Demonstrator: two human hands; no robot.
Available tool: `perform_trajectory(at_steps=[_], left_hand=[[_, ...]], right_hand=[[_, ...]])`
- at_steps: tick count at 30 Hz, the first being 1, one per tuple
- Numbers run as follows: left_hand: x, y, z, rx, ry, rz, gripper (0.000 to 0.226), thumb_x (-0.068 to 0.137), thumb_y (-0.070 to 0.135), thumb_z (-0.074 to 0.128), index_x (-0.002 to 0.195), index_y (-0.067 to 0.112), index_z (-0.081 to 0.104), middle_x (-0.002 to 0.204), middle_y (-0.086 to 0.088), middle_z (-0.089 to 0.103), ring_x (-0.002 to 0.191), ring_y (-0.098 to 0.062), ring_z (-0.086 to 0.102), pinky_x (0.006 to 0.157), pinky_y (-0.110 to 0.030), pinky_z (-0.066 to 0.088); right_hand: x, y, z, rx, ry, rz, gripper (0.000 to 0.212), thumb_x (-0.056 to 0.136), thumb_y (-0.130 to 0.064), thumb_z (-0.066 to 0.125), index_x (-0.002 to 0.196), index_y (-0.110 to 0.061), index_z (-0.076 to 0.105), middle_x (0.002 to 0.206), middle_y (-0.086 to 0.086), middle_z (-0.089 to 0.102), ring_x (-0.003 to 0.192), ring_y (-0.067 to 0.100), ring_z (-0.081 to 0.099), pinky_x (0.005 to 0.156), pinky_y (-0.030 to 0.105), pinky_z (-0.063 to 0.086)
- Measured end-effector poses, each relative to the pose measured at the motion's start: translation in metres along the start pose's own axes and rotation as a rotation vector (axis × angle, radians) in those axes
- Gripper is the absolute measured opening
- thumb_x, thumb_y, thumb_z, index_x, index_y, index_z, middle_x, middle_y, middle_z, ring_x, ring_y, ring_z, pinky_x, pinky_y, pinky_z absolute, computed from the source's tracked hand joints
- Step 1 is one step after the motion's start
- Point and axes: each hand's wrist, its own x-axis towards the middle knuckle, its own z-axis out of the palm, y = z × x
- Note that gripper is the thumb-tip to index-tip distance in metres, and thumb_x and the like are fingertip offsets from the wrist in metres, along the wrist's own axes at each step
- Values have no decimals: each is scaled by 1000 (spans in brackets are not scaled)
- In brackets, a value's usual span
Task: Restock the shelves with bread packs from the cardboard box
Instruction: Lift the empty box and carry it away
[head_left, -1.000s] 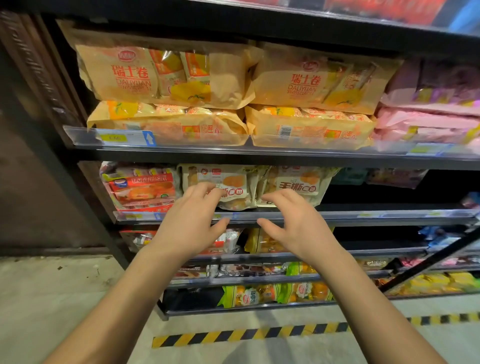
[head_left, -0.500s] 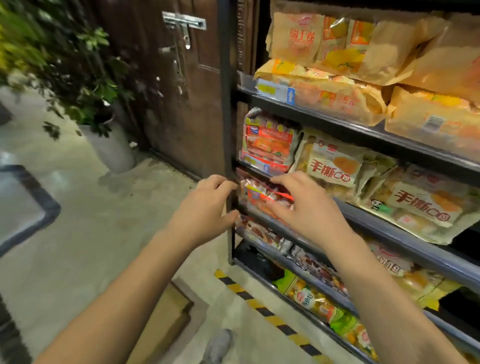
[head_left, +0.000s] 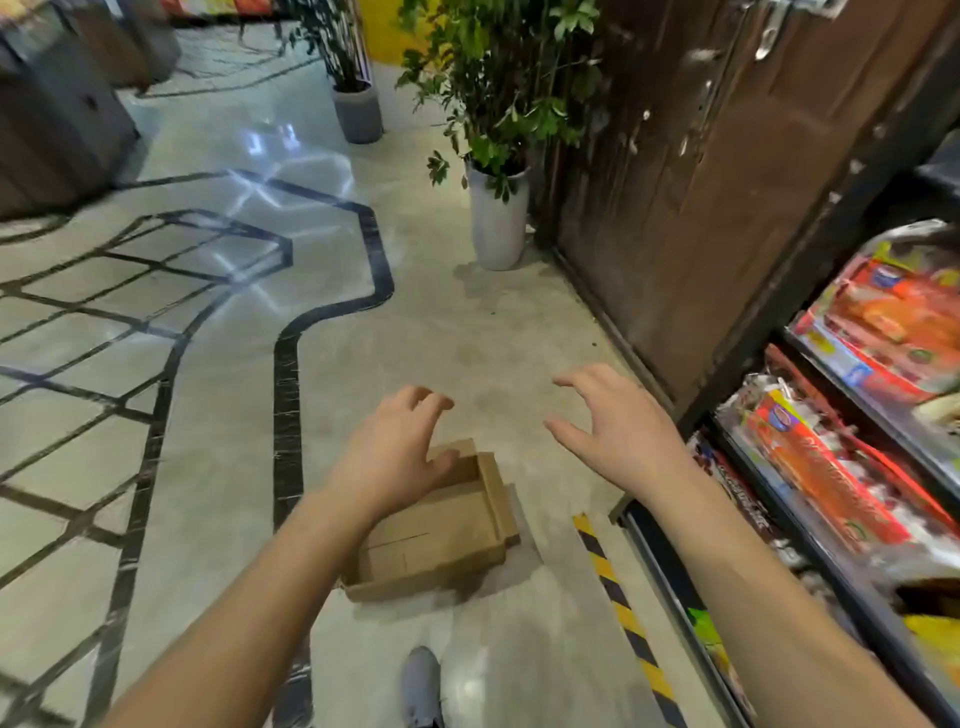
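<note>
A shallow brown cardboard box (head_left: 441, 540) lies on the floor below my hands, and its visible inside shows only bare cardboard. My left hand (head_left: 395, 452) hovers over the box's far left corner, fingers curled and apart, holding nothing. My right hand (head_left: 618, 426) is held out to the right of the box, fingers spread, also holding nothing. Bread packs in red and orange wrappers (head_left: 893, 332) fill the shelves (head_left: 841, 582) at the right edge; more red packs (head_left: 826, 467) sit one level lower.
A yellow-and-black hazard stripe (head_left: 618, 597) runs on the floor along the shelf foot. A dark wooden door (head_left: 701, 208) stands beyond the shelf. A potted plant in a white vase (head_left: 496, 223) and a second grey pot (head_left: 358, 111) stand further away. My grey shoe (head_left: 421, 686) is near the bottom.
The view has swung left and down from the shelves to the floor and the cardboard box. Both hands left the shelf edge and now hang over the floor, still holding nothing.
</note>
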Motion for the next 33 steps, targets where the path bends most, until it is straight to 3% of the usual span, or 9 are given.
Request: perform_trajectory(at_steps=[8,17,25,33], left_hand=[[5,-123,20,-51,-83,-196,61,93,45,65,148,24,45,149,2,44,135,-19,44,110,-32,41],[72,-191,90,-101,-171,-274,61,93,43,66,147,27,44,148,4,46,132,-16,47,104,-30,45],[133,-238,235,-123,-333,-379,59,95,47,63,145,24,44,149,0,43,127,-20,50,99,-32,50],[160,-286,401,-78,-489,-465,61,95,45,64,148,26,41,149,-3,44,131,-24,48,105,-42,50]], right_hand=[[78,-45,72,-2,-145,7,48,98,-48,56,141,-29,52,138,-5,53,129,18,52,103,41,46],[158,-26,165,30,-224,81,47,98,-46,58,141,-30,52,139,-5,53,127,19,54,100,38,47],[220,48,307,38,-357,92,46,98,-47,58,139,-27,54,139,-2,52,122,23,57,96,37,46],[234,111,476,-1,-518,122,45,99,-42,56,141,-24,53,137,2,53,114,27,60,94,39,50]])
